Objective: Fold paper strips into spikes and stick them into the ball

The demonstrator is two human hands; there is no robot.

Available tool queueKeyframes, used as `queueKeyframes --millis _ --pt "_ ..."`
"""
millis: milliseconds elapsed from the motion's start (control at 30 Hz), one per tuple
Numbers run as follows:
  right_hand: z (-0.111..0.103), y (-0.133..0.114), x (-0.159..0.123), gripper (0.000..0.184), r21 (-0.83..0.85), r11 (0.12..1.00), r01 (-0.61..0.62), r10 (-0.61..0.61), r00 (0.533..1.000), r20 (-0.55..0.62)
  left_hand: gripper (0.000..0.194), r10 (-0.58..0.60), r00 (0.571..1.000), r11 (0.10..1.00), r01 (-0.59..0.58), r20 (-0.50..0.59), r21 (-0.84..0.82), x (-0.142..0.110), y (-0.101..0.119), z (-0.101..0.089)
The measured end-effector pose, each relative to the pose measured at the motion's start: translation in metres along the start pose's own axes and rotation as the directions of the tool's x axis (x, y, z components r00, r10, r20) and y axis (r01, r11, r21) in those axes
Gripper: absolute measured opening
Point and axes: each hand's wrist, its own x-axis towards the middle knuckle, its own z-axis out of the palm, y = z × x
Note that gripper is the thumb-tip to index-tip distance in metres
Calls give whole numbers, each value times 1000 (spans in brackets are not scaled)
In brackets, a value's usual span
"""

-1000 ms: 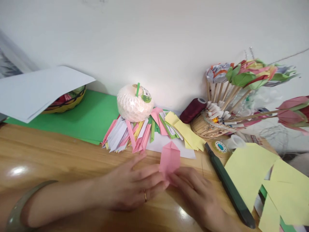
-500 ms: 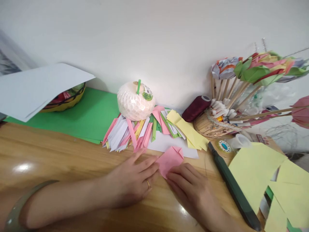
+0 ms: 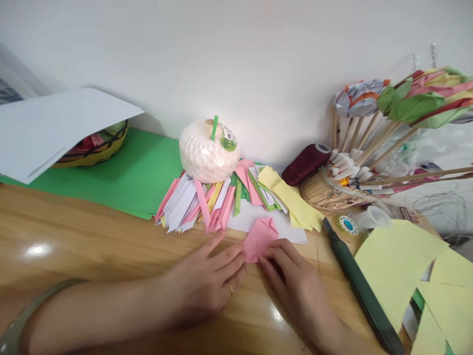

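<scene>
Pinching: right hand (image 3: 295, 278), thumb and fingertips closed on the lower right edge of one pink paper (image 3: 257, 241). Touching: left hand (image 3: 207, 281), fingers spread, unclenched, tips against the left edge. Pink paper: between both hands, low over the wooden table (image 3: 111, 246), folded flap at the end away from the fingers. Handling, as judged: very light, thin, pliable, firmer at the folds, easily creased, apt to slide. Best hold: side edges, fingertip pressure only, flap left free. Nearby: folded strips (image 3: 185, 204) beyond left hand; dark green tool (image 3: 360, 286) right of right hand.
</scene>
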Motion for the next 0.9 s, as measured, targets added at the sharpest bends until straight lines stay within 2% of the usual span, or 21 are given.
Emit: queueKeyframes --millis 233,433,733,900 --pt "-1 7 5 22 -55 998 -15 19 997 71 32 -20 998 999 21 54 -30 2 1 -1" --pt "-3 6 6 19 -6 1000 4 -3 991 135 38 -36 998 997 40 47 -67 3 1 1" --pt "-3 8 7 12 18 1000 -24 22 991 132 40 -45 998 995 49 50 -92 2 1 2" --pt "-3 11 7 14 16 999 -29 27 990 136 32 -46 997 994 52 62 -91 2 1 2"
